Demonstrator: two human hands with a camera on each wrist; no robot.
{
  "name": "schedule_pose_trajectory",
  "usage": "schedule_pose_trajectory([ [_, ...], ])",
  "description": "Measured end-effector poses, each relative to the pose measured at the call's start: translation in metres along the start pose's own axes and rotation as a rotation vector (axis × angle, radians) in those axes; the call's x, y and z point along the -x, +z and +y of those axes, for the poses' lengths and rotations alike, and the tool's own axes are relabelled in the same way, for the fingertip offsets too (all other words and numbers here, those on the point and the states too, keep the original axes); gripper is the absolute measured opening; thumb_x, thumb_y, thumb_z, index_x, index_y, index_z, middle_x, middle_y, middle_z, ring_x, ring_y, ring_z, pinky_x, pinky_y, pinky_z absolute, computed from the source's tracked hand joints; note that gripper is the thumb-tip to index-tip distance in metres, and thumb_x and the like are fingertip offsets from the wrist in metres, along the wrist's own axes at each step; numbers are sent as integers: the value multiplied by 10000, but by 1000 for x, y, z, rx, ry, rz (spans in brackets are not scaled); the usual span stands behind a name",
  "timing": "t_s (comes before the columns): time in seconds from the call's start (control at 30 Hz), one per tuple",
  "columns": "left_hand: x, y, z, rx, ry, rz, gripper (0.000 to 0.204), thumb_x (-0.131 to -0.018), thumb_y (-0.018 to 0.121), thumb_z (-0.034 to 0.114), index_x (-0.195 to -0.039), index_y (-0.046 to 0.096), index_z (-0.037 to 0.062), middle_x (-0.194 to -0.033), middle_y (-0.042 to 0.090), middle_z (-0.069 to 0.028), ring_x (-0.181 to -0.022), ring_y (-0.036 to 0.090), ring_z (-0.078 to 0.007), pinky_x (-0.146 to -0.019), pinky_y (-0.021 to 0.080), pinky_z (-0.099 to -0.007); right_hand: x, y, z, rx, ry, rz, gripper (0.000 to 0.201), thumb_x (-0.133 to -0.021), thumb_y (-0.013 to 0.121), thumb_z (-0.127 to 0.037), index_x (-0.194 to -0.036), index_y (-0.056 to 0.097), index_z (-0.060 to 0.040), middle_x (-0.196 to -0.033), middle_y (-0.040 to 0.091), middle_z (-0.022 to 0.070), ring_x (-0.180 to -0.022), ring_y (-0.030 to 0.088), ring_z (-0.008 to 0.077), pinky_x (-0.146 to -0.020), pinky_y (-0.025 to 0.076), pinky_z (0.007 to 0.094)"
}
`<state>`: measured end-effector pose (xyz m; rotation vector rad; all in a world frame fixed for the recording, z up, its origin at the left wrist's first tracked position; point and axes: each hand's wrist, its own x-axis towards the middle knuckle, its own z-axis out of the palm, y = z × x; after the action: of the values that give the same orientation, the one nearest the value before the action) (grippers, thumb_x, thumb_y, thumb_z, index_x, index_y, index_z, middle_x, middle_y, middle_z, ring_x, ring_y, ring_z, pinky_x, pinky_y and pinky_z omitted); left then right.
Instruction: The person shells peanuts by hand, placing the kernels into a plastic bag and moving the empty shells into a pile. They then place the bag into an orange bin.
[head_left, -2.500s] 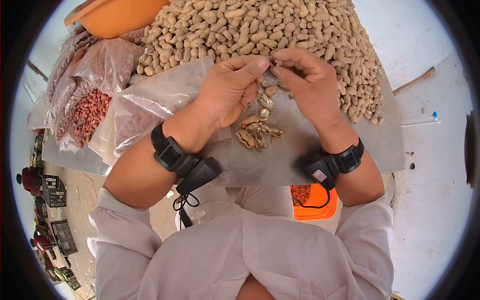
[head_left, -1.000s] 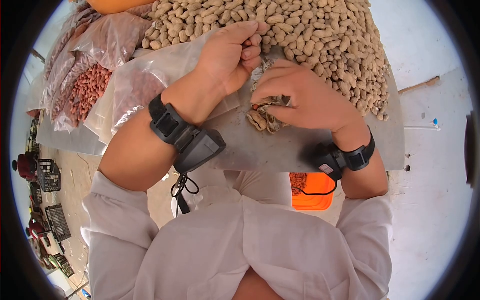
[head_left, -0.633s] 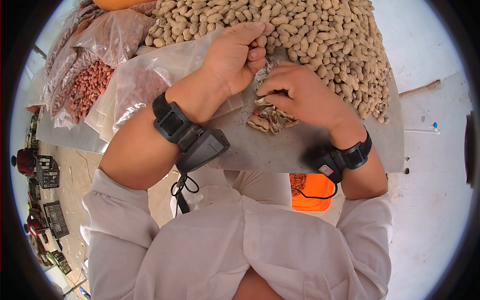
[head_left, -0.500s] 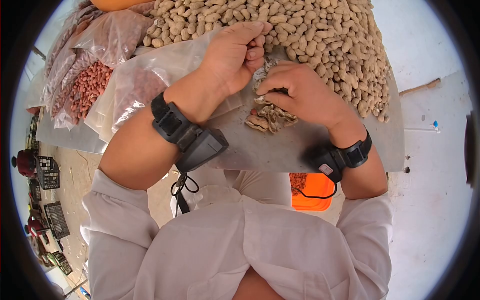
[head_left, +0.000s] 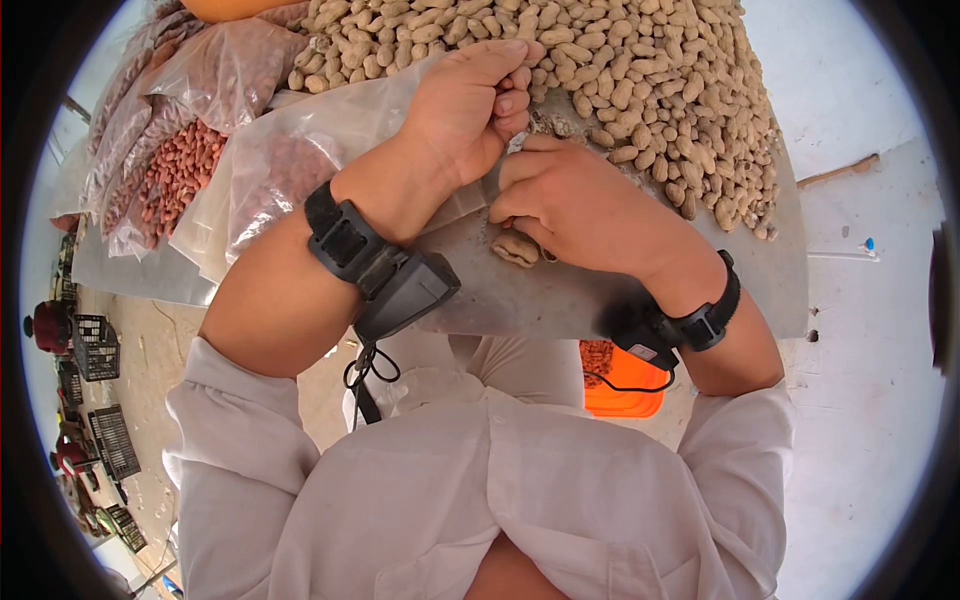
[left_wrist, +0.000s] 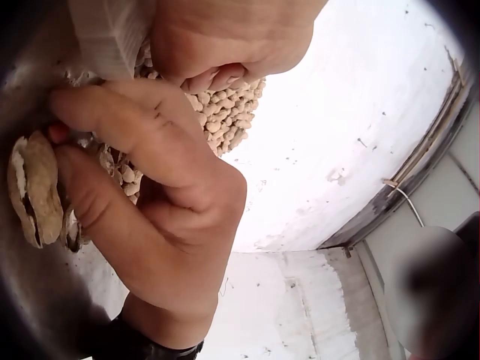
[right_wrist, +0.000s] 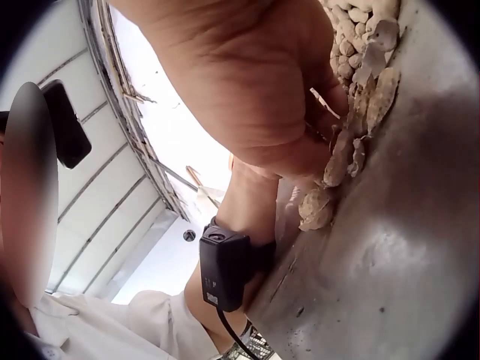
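My right hand is low over a small heap of cracked peanut shells on the metal table. In the left wrist view, the thumb and forefinger pinch a reddish peanut kernel beside a split peanut shell. Most of the heap is hidden under that hand in the head view, with one peanut shell showing at its near side. My left hand is curled at the near edge of the peanut pile, thumb against the forefinger. Its palm is hidden, and nothing shows between its fingers.
Clear plastic bags of red peanut kernels lie at the left. An orange basin stands behind them. Under the table edge is an orange tub. Black crates are on the floor at far left.
My right hand has come down from beside the left hand to the shell heap, then shifted slightly left and over it. The left hand has stayed nearly still over the last second.
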<state>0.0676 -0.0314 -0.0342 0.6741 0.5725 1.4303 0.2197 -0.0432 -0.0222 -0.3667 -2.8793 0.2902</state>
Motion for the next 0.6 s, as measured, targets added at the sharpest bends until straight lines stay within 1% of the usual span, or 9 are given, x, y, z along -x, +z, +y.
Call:
schedule_pose_trajectory([
  [0.07,0,0,0,9,-3,6,153,-903,485,144,-952,541,10,-661,465,22,-503,354,-42,-432,278,-174,-2,0,0,47,6,-41,97,-668,634,-61,-764,636,-65,-722,535,43,-778,515,245,-719,432,342],
  [0.17,1,1,1,8,-5,10,157,-903,485,147,-948,542,7,-663,467,21,-504,357,-43,-430,278,-174,-3,0,-1,33,-16,-9,105,-673,622,-54,-777,628,-67,-716,529,56,-770,510,262,-722,429,360],
  [0.27,2,2,2,9,-19,19,160,-894,499,159,-896,552,9,-651,457,12,-504,359,-54,-429,284,-181,0,-7,2,-74,59,247,36,-697,573,-70,-731,582,-62,-699,560,77,-733,564,253,-659,455,350],
  [0.3,2,3,2,10,-24,24,164,-890,505,164,-871,557,10,-644,451,8,-504,360,-60,-429,287,-184,1,-13,3,-117,130,341,42,-707,572,-68,-747,580,-57,-702,567,80,-715,570,253,-641,457,344],
  [0.37,5,5,-1,66,-171,24,191,-898,492,191,-865,553,13,-639,447,6,-496,357,-61,-422,283,-182,2,-27,4,-207,271,533,54,-728,570,-64,-779,576,-45,-709,582,88,-679,581,254,-605,463,331],
  [0.4,4,6,-2,90,-244,22,205,-902,485,204,-861,551,14,-637,446,5,-492,355,-62,-418,281,-180,1,-30,6,-206,269,578,64,-732,574,-65,-792,579,-43,-706,584,89,-662,582,251,-592,463,325],
  [0.47,-1,2,-6,164,-374,-76,249,-915,460,234,-839,556,17,-658,487,-14,-476,350,-65,-410,284,-172,0,-37,12,-203,267,669,84,-738,581,-67,-818,586,-39,-699,588,92,-628,584,245,-567,463,313],
  [0.53,3,6,-5,219,-459,-129,255,-917,460,239,-840,563,19,-674,511,-26,-474,351,-67,-412,292,-168,0,-38,15,-255,365,650,103,-735,597,-78,-833,602,-46,-692,581,95,-625,577,247,-573,460,323],
  [0.6,1,1,-2,221,-428,-165,249,-913,475,241,-857,566,16,-690,527,-36,-475,350,-64,-413,302,-167,7,-46,18,-212,438,622,115,-726,596,-72,-839,612,-52,-694,582,94,-632,578,259,-582,461,332],
])
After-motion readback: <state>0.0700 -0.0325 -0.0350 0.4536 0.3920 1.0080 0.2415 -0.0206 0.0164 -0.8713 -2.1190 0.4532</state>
